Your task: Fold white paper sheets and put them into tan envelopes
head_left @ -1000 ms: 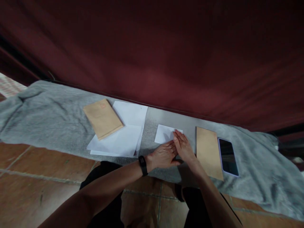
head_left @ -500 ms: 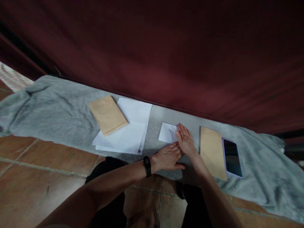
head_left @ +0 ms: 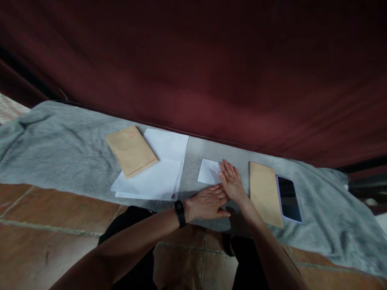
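A smooth white paper rectangle (head_left: 207, 170) is laid on soft, wrinkled grey cloth (head_left: 81, 149), its three o'clock end covered by the right hand (head_left: 232, 183), which is held flat, fingers extended. At six o'clock, the left hand (head_left: 208, 203) is flattened palm down, its fingertips set against the right. A matte, oblong brown envelope (head_left: 265, 195) is placed at four o'clock, larger white sheets (head_left: 165, 167) at nine.

On the blanket (head_left: 72, 141), from left to right, we have envelopes (head_left: 131, 151) atop paper sheets (head_left: 165, 173), a paper slip (head_left: 208, 170) partly under our right hand (head_left: 232, 183), a single envelope (head_left: 265, 194), and a smartphone (head_left: 289, 199) just beside it.
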{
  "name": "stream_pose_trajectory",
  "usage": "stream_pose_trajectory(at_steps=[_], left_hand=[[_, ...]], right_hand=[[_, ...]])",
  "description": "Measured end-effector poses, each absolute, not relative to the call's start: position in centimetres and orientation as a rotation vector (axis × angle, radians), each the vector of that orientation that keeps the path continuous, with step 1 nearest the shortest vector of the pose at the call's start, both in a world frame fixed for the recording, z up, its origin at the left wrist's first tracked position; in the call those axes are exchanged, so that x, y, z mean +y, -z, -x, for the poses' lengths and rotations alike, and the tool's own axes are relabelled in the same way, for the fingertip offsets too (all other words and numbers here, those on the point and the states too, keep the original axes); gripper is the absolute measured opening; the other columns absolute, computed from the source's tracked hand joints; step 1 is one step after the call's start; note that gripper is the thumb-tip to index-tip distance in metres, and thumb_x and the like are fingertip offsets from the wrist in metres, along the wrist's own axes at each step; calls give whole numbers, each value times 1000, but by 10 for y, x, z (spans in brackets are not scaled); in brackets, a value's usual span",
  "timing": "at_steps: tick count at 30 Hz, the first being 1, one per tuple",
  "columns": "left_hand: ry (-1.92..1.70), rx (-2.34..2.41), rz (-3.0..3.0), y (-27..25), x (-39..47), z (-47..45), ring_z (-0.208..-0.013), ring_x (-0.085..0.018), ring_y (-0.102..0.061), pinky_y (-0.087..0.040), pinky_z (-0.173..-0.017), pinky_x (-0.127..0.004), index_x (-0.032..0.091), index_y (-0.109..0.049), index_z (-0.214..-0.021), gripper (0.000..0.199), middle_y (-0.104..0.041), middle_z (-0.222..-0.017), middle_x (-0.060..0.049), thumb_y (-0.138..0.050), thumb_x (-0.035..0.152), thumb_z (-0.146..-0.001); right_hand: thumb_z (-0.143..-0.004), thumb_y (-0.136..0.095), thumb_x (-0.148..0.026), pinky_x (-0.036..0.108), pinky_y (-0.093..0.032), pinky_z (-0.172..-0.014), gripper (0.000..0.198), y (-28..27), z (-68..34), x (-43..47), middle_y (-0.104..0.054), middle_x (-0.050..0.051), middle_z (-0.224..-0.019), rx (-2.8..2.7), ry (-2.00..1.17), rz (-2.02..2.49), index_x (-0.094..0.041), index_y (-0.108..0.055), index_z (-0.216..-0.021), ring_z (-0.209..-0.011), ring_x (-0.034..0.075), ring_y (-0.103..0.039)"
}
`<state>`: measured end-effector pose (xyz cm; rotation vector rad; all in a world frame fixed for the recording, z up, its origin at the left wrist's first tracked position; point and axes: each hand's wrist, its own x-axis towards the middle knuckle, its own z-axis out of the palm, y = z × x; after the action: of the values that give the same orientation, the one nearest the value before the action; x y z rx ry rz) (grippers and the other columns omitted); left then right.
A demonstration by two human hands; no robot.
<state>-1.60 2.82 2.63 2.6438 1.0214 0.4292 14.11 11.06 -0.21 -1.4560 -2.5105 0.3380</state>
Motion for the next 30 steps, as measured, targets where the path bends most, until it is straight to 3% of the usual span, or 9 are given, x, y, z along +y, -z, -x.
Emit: stream_pose_trajectory(at_steps=[3, 6, 8, 10, 16, 24, 30], left_hand=[[-457, 842, -2559, -34, 37, 29, -138, -23, -48, -28, -121, -37, 15, -60, -132, 44, -61, -142, -10, -60, 36, -93], [-506, 790, -2433, -41, 47, 43, -121, -18, -62, -41, -112, -31, 23, -67, -122, 35, -71, -127, -3, -57, 16, -89], [-580, 937, -2333, -43, 55, 51, -108, -16, -68, -47, -104, -30, 24, -71, -112, 32, -75, -115, -2, -51, 12, -91], [-687, 1133, -2255, -41, 63, 55, -108, -17, -68, -48, -104, -32, 22, -71, -112, 31, -75, -115, -3, -46, 15, -95], [-595, 1434, -2350, -22, 79, 55, -146, -21, -40, -32, -121, -41, 15, -46, -147, 50, -47, -155, -13, -32, 38, -105], [-343, 1619, -2517, -5, 81, 49, -152, -21, -25, -18, -126, -43, 15, -38, -153, 58, -34, -162, -10, -22, 43, -106], [-343, 1663, -2512, -4, 86, 46, -153, -22, -25, -15, -126, -47, 16, -36, -154, 57, -33, -163, -11, -22, 41, -105]], right_hand=[[-107, -15, -48, 47, -18, -125, 60, 2, -144, 107, -26, 7, -166, -2545, -321, 1435, -20, -32, -157, -154, 20, -22], [-108, -18, -43, 48, -19, -125, 56, 3, -147, 101, -25, 7, -166, -2583, -261, 1382, -22, -28, -158, -154, 20, -20], [-108, -22, -40, 49, -20, -125, 55, 5, -148, 97, -25, 8, -166, -2600, -192, 1342, -21, -26, -159, -154, 21, -20], [-108, -25, -38, 50, -20, -125, 55, 6, -148, 93, -25, 10, -165, -2602, -128, 1312, -19, -24, -159, -153, 22, -22], [-106, -35, -39, 51, -25, -124, 61, 6, -149, 82, -26, 11, -164, -2598, -57, 1212, -17, -19, -160, -152, 24, -27], [-102, -44, -46, 47, -29, -125, 63, 2, -150, 59, -37, 16, -160, -2607, -100, 1125, -9, -39, -152, -150, 25, -30], [-100, -48, -52, 47, -29, -124, 69, 1, -147, 39, -45, 19, -155, -2642, -185, 1063, -7, -41, -151, -149, 26, -34]])
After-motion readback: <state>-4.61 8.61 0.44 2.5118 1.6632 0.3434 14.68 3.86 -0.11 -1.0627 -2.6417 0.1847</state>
